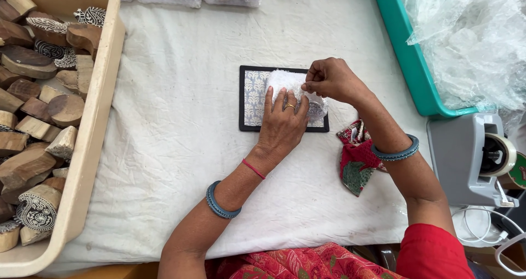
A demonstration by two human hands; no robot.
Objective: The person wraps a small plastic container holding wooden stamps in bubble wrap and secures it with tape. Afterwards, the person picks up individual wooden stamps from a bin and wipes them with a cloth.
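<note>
A small white bundle wrapped in clear bubble wrap (pixel 286 83) lies on a black-edged patterned board (pixel 252 98) in the middle of the white cloth. My left hand (pixel 284 123) presses flat on the bundle, fingers apart, a ring on one finger. My right hand (pixel 329 79) pinches the wrap's upper right edge between thumb and fingers. Both wrists wear blue bangles.
A beige tub (pixel 93 131) of carved wooden printing blocks stands at the left. A red and green patterned cloth pouch (pixel 356 161) lies right of the board. A teal tray (pixel 408 54) holds clear plastic wrap; a grey tape dispenser (pixel 474 158) sits at the right edge. Clear boxes line the far edge.
</note>
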